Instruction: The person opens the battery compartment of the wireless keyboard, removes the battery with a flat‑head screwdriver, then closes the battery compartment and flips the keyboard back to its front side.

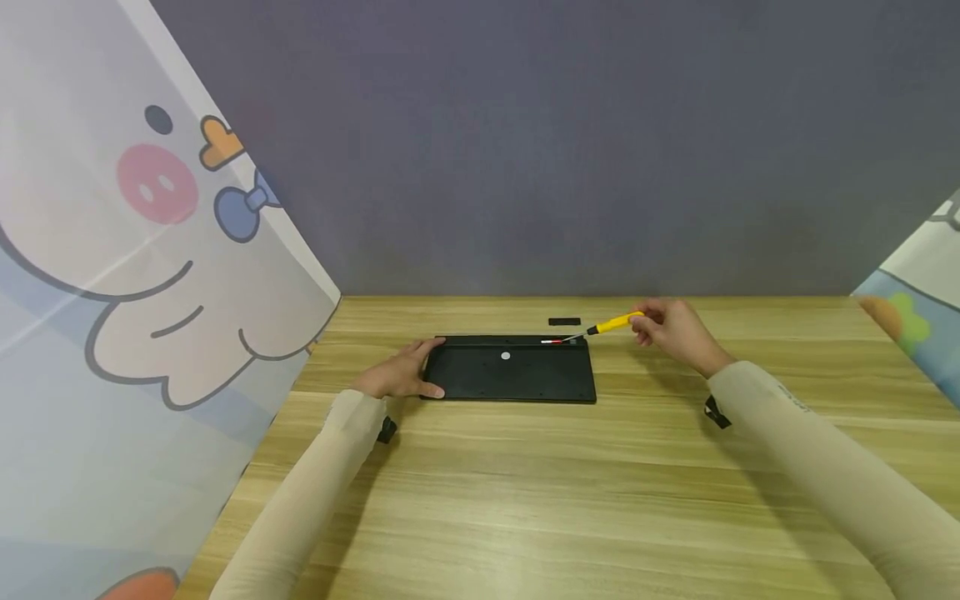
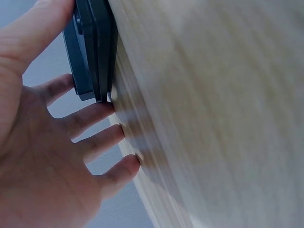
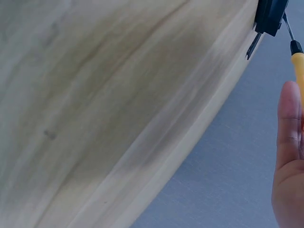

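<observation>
A black keyboard (image 1: 517, 377) lies underside up on the wooden table, its long battery slot (image 1: 573, 341) uncovered near the far right corner. In that slot shows a red-and-white battery (image 1: 551, 342). My left hand (image 1: 397, 372) spans the keyboard's left end, fingers spread and fairly straight; in the left wrist view the thumb (image 2: 42, 28) lies along the keyboard (image 2: 97, 47). Between thumb and fingers my right hand (image 1: 671, 329) pinches the yellow handle of a screwdriver (image 1: 617, 322). Its metal shaft slants down left, with the tip at the battery slot.
Just beyond the keyboard's far right corner lies a small black battery cover (image 1: 564, 321). A grey wall (image 1: 562, 150) rises behind the table's far edge. Cartoon-printed panels (image 1: 172, 250) stand at both sides. Black straps are at both wrists.
</observation>
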{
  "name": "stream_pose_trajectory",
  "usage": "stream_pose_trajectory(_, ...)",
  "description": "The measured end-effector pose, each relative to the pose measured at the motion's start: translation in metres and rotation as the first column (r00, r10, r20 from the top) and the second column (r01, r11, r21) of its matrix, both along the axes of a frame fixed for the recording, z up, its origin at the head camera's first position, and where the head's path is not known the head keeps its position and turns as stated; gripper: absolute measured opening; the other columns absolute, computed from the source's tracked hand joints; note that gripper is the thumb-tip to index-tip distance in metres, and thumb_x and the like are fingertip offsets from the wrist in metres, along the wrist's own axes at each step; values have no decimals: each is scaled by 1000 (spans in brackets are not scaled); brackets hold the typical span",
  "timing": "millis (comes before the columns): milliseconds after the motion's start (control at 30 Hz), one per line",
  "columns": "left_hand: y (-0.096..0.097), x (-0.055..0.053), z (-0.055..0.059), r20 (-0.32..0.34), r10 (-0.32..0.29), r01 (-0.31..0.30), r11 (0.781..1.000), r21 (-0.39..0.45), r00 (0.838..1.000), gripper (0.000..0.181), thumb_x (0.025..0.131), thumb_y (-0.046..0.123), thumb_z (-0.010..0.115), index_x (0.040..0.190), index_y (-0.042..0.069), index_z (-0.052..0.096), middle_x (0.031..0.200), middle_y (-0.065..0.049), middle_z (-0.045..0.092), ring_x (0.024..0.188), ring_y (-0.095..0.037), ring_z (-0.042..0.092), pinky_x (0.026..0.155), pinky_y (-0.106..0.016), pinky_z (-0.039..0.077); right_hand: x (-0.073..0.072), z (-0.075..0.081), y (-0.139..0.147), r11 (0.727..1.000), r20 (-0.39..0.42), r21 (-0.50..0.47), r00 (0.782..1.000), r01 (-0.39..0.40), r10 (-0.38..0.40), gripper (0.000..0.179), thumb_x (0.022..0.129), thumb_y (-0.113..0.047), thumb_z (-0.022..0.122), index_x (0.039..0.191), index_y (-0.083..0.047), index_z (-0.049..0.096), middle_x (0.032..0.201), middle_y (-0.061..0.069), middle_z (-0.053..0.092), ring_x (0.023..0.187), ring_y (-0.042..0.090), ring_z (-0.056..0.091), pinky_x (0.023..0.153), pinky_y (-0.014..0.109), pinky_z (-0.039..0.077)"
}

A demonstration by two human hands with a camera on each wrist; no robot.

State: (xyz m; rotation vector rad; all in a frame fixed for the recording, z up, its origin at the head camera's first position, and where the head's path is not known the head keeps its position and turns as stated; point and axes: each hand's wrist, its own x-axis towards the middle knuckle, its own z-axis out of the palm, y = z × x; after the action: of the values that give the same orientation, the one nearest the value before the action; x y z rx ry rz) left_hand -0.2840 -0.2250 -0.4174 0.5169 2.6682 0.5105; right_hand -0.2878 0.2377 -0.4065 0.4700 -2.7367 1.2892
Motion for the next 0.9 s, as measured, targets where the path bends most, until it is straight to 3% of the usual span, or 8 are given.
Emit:
stream_pose_trajectory(433, -2, -1, -3, -12, -1, 1, 1000, 11, 1000, 102, 75, 46, 77, 153, 24, 14, 154, -19, 11, 138, -42, 15, 100, -59, 29, -4, -4, 3, 1000, 16, 16, 1000, 4, -4, 25, 98, -17, 53, 102, 7, 62, 85, 23, 63, 65, 27, 65, 57, 37, 54)
stream_pose_trajectory(900, -2, 0, -1, 19, 8, -8, 1000, 1, 1000, 101, 77, 45, 75, 153, 27, 11, 155, -17, 7, 138, -42, 13, 100, -60, 29, -4, -3, 3, 997, 123, 69, 992, 23, -31, 31, 101, -18, 47, 103, 9, 61, 80, 19, 63, 65, 27, 64, 57, 35, 54)
